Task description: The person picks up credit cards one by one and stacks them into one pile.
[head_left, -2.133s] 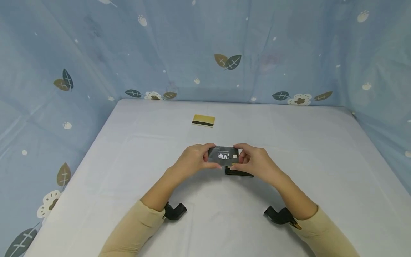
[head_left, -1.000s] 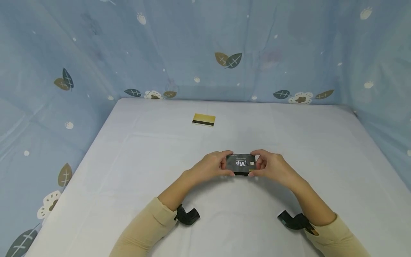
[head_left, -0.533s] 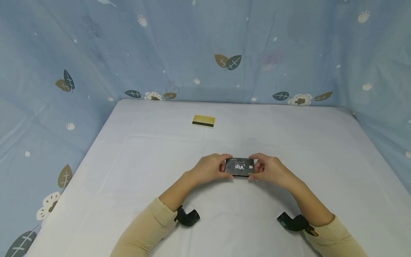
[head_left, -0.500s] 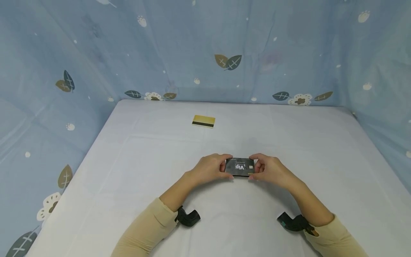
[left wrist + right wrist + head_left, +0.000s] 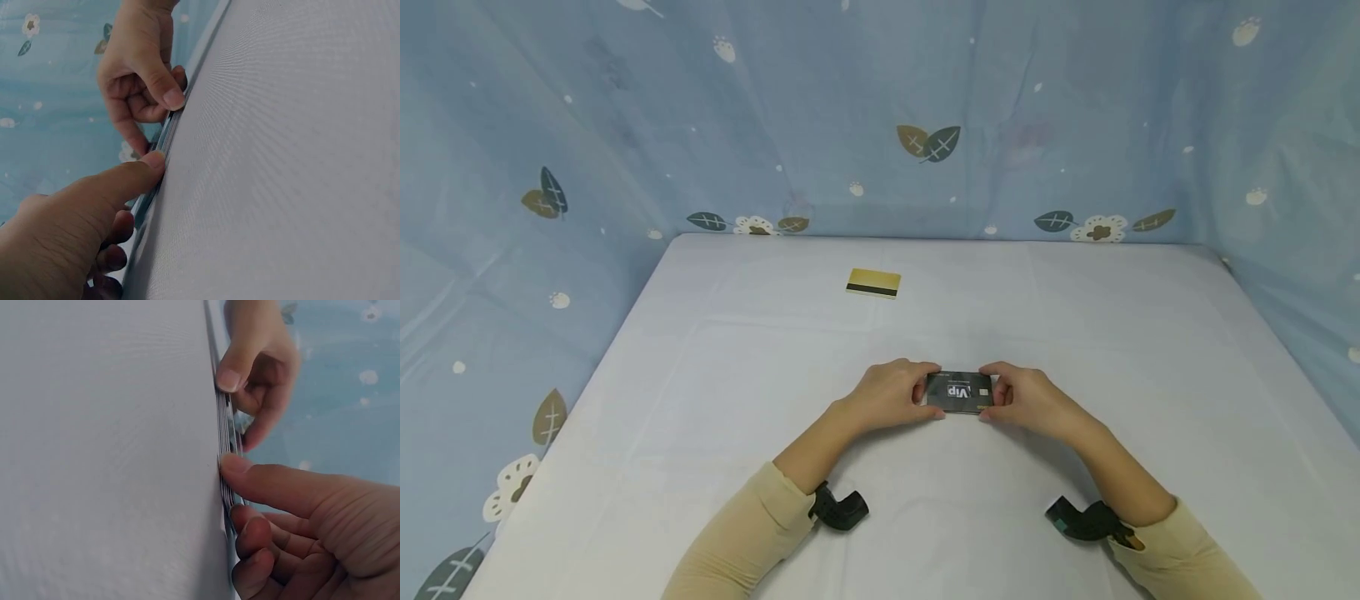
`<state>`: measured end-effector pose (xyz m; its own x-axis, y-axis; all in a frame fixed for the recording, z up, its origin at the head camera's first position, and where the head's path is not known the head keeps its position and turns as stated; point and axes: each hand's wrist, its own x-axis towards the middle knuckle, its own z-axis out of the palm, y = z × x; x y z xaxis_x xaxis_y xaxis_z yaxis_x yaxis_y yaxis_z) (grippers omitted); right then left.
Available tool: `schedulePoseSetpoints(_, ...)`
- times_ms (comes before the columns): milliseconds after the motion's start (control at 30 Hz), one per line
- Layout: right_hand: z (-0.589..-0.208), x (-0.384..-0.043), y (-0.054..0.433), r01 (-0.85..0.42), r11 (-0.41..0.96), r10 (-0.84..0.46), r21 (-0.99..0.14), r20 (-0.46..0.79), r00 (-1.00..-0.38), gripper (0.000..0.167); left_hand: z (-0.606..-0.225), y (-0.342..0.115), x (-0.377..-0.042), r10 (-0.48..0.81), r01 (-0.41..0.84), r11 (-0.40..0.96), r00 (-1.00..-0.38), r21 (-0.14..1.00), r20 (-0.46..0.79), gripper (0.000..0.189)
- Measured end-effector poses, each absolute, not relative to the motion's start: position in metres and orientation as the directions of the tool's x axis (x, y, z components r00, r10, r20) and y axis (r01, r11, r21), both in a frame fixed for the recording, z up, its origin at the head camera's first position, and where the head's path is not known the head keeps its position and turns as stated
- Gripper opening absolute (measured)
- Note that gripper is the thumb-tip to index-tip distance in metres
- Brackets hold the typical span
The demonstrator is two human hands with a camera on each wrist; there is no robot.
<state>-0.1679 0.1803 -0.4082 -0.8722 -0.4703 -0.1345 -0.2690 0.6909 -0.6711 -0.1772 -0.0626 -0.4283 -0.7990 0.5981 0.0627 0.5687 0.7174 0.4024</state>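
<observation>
A dark grey card with a white "Vip" print (image 5: 958, 392) lies on top of a small stack of cards, near the middle of the white table. My left hand (image 5: 889, 395) pinches the stack's left end, thumb on the near edge and index finger on the far edge. At the opposite end my right hand (image 5: 1028, 402) grips it the same way. Both wrist views look along the table at the layered edges of the card stack (image 5: 224, 422), low on the cloth between the two thumbs. The lower cards' faces are hidden.
A gold-yellow card with a black stripe (image 5: 873, 283) lies farther back on the white tablecloth (image 5: 760, 350), left of the stack. Behind the table hangs a blue patterned curtain (image 5: 820, 100). Black wrist devices (image 5: 840, 509) sit at both sleeve cuffs.
Both hands carried the dark "Vip" card right and toward the near side, onto the dark cards lying there. Over the last half second they have stayed almost still around the stack.
</observation>
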Motion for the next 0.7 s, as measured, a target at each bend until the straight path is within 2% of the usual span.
schedulePoseSetpoints(700, -0.4094, -0.1706, 0.1839, -0.219, 0.664, -0.468, -0.715, -0.169, -0.867, 0.061, -0.4256, -0.0660, -0.1781, 0.583, 0.517, 0.719, -0.813, 0.464, 0.001, 0.063)
